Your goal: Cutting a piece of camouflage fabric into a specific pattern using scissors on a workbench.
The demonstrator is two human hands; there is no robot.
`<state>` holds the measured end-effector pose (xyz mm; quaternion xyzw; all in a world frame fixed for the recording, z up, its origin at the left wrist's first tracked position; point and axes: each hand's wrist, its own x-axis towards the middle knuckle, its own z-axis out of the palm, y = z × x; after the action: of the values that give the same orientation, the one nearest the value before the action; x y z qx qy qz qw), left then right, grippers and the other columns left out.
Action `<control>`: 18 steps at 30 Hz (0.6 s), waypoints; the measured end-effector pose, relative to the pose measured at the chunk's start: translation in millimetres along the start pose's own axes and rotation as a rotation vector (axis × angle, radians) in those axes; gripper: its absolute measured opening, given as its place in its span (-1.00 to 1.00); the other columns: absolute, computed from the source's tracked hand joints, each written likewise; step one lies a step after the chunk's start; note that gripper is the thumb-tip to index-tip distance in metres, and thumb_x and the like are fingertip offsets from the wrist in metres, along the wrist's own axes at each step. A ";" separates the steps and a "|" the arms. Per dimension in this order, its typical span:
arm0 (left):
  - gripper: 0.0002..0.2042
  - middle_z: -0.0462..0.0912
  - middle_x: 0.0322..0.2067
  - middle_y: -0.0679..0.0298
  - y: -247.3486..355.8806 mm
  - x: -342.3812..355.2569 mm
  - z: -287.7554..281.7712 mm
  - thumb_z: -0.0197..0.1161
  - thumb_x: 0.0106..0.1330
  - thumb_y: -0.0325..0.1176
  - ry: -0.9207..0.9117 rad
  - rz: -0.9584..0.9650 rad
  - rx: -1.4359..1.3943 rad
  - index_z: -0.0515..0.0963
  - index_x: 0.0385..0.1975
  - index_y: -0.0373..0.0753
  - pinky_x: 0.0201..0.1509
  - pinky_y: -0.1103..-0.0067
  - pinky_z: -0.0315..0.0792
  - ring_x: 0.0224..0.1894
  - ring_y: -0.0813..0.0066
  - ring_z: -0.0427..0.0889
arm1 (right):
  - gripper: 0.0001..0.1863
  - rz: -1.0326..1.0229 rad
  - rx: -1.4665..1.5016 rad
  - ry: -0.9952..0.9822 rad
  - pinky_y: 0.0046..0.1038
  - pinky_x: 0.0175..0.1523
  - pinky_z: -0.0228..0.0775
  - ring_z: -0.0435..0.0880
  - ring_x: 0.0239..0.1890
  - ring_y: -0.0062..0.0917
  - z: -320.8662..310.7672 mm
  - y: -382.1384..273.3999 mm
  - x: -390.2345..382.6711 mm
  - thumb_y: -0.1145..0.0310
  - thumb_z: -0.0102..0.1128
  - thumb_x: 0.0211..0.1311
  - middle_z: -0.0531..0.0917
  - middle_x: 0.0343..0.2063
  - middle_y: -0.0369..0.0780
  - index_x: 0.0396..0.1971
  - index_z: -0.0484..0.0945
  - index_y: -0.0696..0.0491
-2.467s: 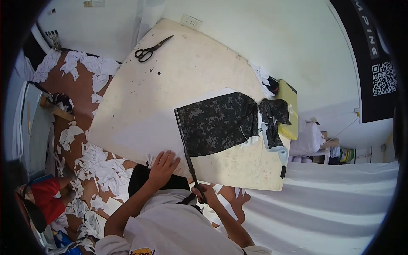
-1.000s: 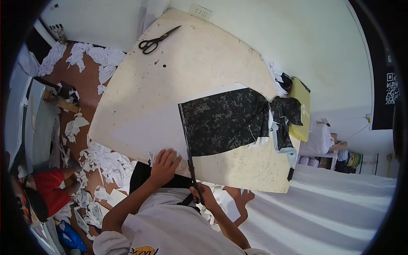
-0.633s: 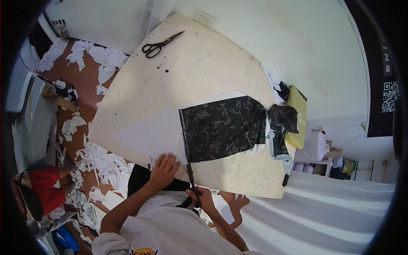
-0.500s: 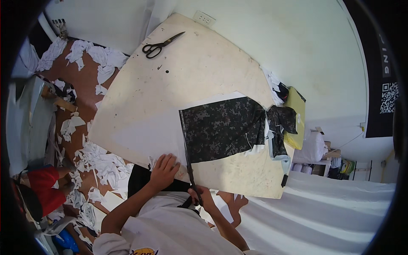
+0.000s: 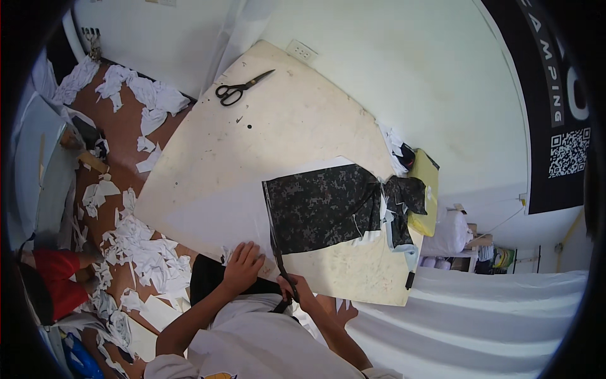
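My right hand (image 5: 298,292) grips dark-handled scissors (image 5: 281,270) at the near edge of the table, blades pointing away from me. The blades lie along the left edge of a dark camouflage-patterned cloth piece (image 5: 322,208). A white sheet (image 5: 243,218) spreads beneath the cloth and out to its left. On that sheet, left of the blades, my left hand (image 5: 242,269) rests flat with fingers stretched out. Whether the blades are parted or closed is too small to tell. Bunched camouflage cloth (image 5: 404,192) lies at the right end of the piece.
A second pair of black scissors (image 5: 243,88) lies at the far end of the pale table (image 5: 303,117). A yellow block-like thing (image 5: 424,189) stands at the right edge. White scraps (image 5: 148,249) cover the floor at left, near a person in red shorts (image 5: 60,281).
The whole view has shifted slightly, so the table sits lower and a little left. My hands, the scissors and the cloth keep nearly the same places relative to each other.
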<state>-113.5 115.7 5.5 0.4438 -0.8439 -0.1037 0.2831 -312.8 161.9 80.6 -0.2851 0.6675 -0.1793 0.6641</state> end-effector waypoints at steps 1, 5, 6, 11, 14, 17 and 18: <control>-0.69 0.53 0.03 0.08 0.0 0.0 0.2 0.20 0.05 -0.35 -0.005 0.008 0.012 0.62 -0.16 -0.18 0.37 0.15 0.24 0.22 0.11 0.44 | -0.59 -0.014 -0.005 0.009 -0.58 -0.51 0.28 0.45 -0.68 -0.66 -0.3 -1.9 2.5 0.09 0.27 0.31 0.48 -0.71 -0.34 -0.59 0.46 0.07; -0.69 0.53 0.04 0.08 0.7 -0.8 -0.6 0.20 0.05 -0.35 0.016 -0.007 0.012 0.62 -0.16 -0.18 0.38 0.16 0.23 0.23 0.11 0.44 | -0.61 0.008 -0.004 0.025 -0.58 -0.52 0.25 0.44 -0.68 -0.64 0.6 -5.3 6.6 0.12 0.26 0.33 0.48 -0.71 -0.32 -0.59 0.46 0.07; -0.70 0.53 0.04 0.07 0.8 -0.6 -1.0 0.20 0.05 -0.35 0.018 -0.006 0.008 0.62 -0.17 -0.18 0.38 0.17 0.23 0.22 0.11 0.44 | -0.61 -0.007 0.003 0.023 -0.58 -0.52 0.25 0.44 -0.68 -0.64 1.0 -5.7 6.3 0.12 0.26 0.33 0.48 -0.71 -0.32 -0.59 0.46 0.07; -0.72 0.53 0.04 0.07 0.8 0.3 -3.9 0.21 0.06 -0.36 0.025 -0.002 0.008 0.62 -0.19 -0.19 0.38 0.17 0.24 0.22 0.11 0.44 | -0.61 0.033 -0.107 0.054 -0.58 -0.53 0.24 0.43 -0.70 -0.62 3.1 -7.6 3.8 0.13 0.25 0.33 0.48 -0.71 -0.32 -0.59 0.48 0.08; -0.72 0.54 0.03 0.07 0.9 0.4 -5.8 0.21 0.05 -0.36 0.036 0.007 0.002 0.62 -0.20 -0.20 0.37 0.18 0.25 0.21 0.11 0.45 | -0.59 0.024 -0.076 0.061 -0.57 -0.55 0.24 0.44 -0.69 -0.63 4.9 -13.9 8.2 0.12 0.24 0.34 0.47 -0.71 -0.32 -0.61 0.48 0.08; -0.72 0.53 0.04 0.07 0.7 1.3 -6.2 0.22 0.06 -0.36 0.031 0.015 -0.004 0.61 -0.19 -0.21 0.36 0.16 0.25 0.21 0.11 0.45 | -0.60 -0.035 -0.027 0.048 -0.57 -0.55 0.25 0.44 -0.69 -0.63 7.3 -25.4 18.6 0.11 0.24 0.34 0.46 -0.72 -0.33 -0.61 0.49 0.07; -0.73 0.53 0.03 0.06 0.6 1.3 -6.0 0.21 0.07 -0.36 0.039 0.020 -0.006 0.59 -0.20 -0.22 0.36 0.15 0.25 0.20 0.10 0.45 | -0.60 -0.053 -0.006 0.051 -0.57 -0.55 0.25 0.44 -0.69 -0.63 7.4 -29.0 20.8 0.11 0.24 0.34 0.46 -0.72 -0.33 -0.61 0.49 0.07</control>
<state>-111.1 115.5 11.1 0.4366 -0.8422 -0.0947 0.3018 -300.4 127.7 81.8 -0.3001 0.6771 -0.2022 0.6408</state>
